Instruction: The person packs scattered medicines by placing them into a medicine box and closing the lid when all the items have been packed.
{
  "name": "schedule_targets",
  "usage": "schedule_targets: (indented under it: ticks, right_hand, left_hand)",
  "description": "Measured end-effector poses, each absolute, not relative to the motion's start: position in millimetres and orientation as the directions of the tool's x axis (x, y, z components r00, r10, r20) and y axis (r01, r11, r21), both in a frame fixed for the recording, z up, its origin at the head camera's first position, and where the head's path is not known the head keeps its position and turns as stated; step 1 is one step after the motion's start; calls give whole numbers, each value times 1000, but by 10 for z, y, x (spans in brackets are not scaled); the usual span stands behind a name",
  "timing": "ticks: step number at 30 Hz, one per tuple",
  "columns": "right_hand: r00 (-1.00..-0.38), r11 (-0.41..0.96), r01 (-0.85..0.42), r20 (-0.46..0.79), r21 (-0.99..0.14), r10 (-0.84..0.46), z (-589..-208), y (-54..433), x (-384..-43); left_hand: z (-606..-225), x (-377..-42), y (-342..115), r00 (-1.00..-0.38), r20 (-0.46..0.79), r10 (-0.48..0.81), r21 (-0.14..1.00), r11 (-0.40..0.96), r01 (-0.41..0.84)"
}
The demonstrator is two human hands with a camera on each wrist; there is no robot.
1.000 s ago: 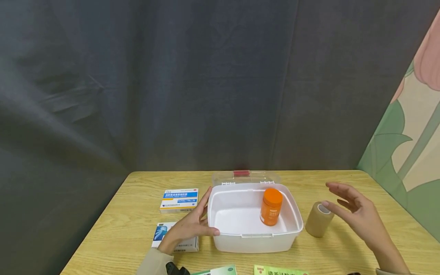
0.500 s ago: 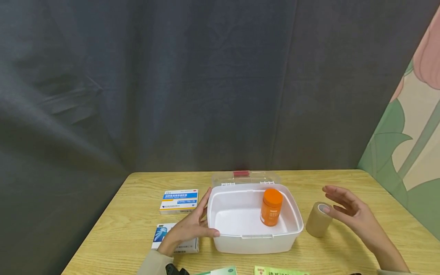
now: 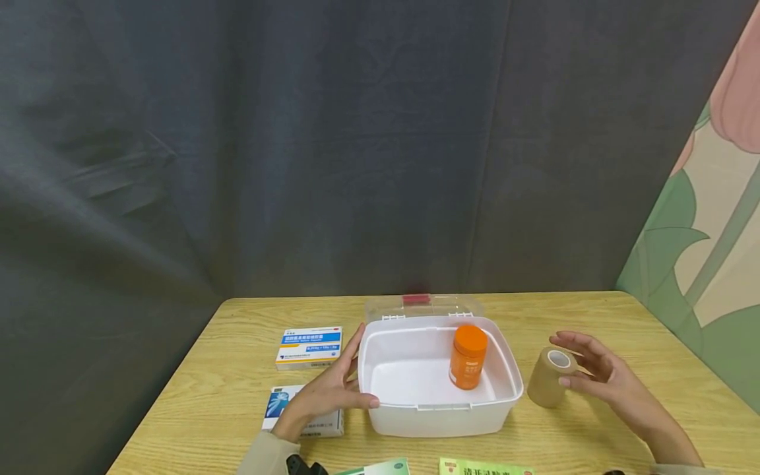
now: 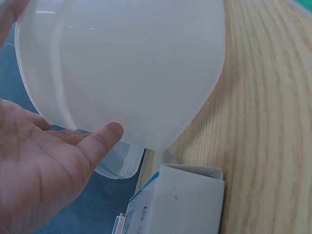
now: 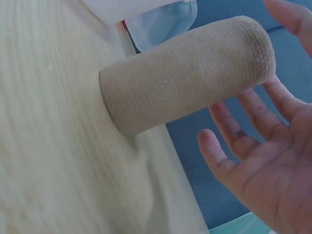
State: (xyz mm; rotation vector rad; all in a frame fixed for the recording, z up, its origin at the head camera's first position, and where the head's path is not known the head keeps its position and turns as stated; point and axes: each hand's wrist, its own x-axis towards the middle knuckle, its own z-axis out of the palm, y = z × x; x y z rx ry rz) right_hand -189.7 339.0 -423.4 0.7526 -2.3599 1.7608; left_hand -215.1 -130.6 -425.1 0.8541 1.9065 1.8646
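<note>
A white plastic box (image 3: 441, 421) stands in the middle of the table. An orange bottle (image 3: 466, 359) is upright inside it, towards the right. My left hand (image 3: 332, 390) rests against the box's left side, its thumb at the front rim and its fingers extended along the outer wall. To the right of the box a tan bandage roll (image 3: 547, 381) stands on end. My right hand (image 3: 605, 382) is spread around the roll's upper part, thumb in front and fingers behind. The right wrist view shows the fingers loosely bent close to the roll (image 5: 187, 75); whether they touch it I cannot tell.
A clear lid (image 3: 445, 305) with a red latch lies open behind the box. To the left are a blue-and-white medicine box (image 3: 310, 347) and another carton (image 3: 323, 424) partly under my wrist. Green cartons (image 3: 487, 468) reach in at the bottom edge.
My right hand has moved down and slightly left, its thumb dropping from the top of the bandage roll to its side. The left hand and the box stay put.
</note>
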Motion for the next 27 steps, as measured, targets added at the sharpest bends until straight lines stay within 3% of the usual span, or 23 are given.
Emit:
schedule_targets:
  ticks: [8, 19, 27]
  right_hand:
    - [-893, 169, -353, 277, -920, -355, -4326, 3434, -1895]
    - [-860, 29, -370, 331, -928, -387, -4453, 3447, -1920]
    - [-903, 119, -359, 312, -926, -296, -4458, 3405, -1902]
  left_hand:
    - [-4237, -2142, -1302, -765, 168, 622, 982, -40, 182]
    - [-4238, -2144, -1303, -762, 172, 625, 982, -43, 186]
    - [-4239, -2140, -1302, -758, 175, 629, 981, -49, 186]
